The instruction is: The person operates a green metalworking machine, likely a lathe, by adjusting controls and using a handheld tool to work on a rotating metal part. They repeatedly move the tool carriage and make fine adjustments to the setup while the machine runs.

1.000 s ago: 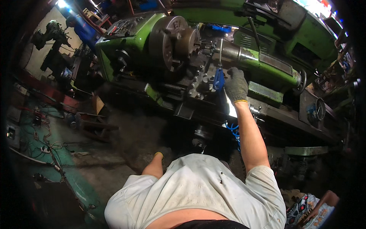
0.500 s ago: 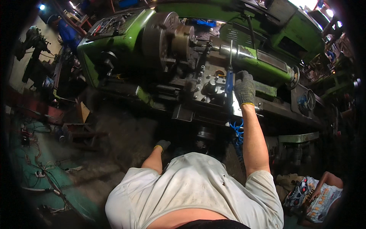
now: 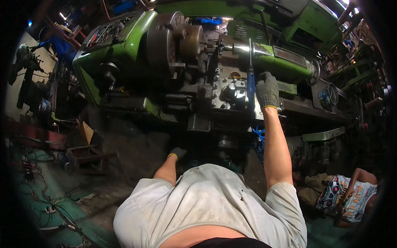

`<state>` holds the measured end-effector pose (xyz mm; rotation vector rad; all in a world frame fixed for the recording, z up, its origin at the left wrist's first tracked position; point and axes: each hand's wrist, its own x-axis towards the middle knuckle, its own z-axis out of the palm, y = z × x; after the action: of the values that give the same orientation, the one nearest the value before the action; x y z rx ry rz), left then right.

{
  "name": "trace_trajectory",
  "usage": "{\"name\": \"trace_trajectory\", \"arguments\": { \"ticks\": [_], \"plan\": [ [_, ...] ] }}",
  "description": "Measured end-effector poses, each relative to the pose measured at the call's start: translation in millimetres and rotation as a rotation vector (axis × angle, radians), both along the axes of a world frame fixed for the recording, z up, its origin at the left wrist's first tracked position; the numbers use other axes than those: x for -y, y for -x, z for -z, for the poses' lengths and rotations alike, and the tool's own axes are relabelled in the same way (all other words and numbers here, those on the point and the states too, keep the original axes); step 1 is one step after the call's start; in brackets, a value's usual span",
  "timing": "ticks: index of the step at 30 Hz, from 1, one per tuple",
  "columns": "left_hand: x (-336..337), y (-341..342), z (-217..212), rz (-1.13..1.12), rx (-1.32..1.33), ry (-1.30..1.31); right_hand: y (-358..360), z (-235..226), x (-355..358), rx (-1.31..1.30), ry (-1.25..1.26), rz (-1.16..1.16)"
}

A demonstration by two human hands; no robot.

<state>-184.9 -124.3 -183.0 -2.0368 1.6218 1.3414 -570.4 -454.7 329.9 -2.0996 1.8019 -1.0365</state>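
Observation:
My right hand, in a grey knit glove with a yellow cuff, is closed at the right side of the lathe carriage. It grips a blue air blow gun with a long thin metal nozzle, held upright. A blue coiled hose hangs below it. Just left of the gun is the tool post. Behind it, the tailstock faces a brass-coloured round workpiece in the chuck. My left hand, gloved alike, hangs low near my belly, its fingers lost in shadow.
The green lathe headstock carries tools on top. At lower right sits a person in a printed shirt; another in blue is at far left. Cables lie on the floor near a metal frame. A wire-filled bucket stands right.
The view has shifted slightly, so the lathe appears further left and higher. My right hand and the blow gun have moved slightly right relative to the tailstock. My left hand stays low.

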Motion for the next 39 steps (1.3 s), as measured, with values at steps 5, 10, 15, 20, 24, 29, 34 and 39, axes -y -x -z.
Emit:
{"name": "trace_trajectory", "arguments": {
  "ticks": [5,10,15,20,24,29,34,39],
  "plan": [
    [16.7,27.1,-63.9,-0.166,0.02,0.002,26.1,25.9,11.3,-0.042,0.021,0.016],
    [-13.4,15.3,-33.4,-0.189,-0.048,0.004,14.0,16.7,6.4,-0.016,0.039,0.003],
    [-33.0,30.5,-35.2,-0.519,-0.156,0.008,11.2,23.2,5.9,-0.018,0.013,0.047],
    [-36.2,62.0,-94.9,-0.571,-0.108,0.049,18.7,17.6,3.1,0.008,-0.004,-0.018],
    [-24.3,55.7,-112.8,-0.17,0.094,0.033,18.3,20.4,9.2,0.042,0.05,-0.065],
    [-28.4,77.0,-157.4,0.019,0.175,0.093,21.3,12.9,5.0,0.06,0.039,-0.099],
    [-80.1,71.5,-128.7,-0.124,0.141,0.025,21.8,21.8,8.6,0.063,0.07,-0.096],
    [-144.3,67.8,-92.5,-0.221,0.144,-0.066,22.2,8.5,2.1,0.012,-0.06,-0.103]
  ]
}}
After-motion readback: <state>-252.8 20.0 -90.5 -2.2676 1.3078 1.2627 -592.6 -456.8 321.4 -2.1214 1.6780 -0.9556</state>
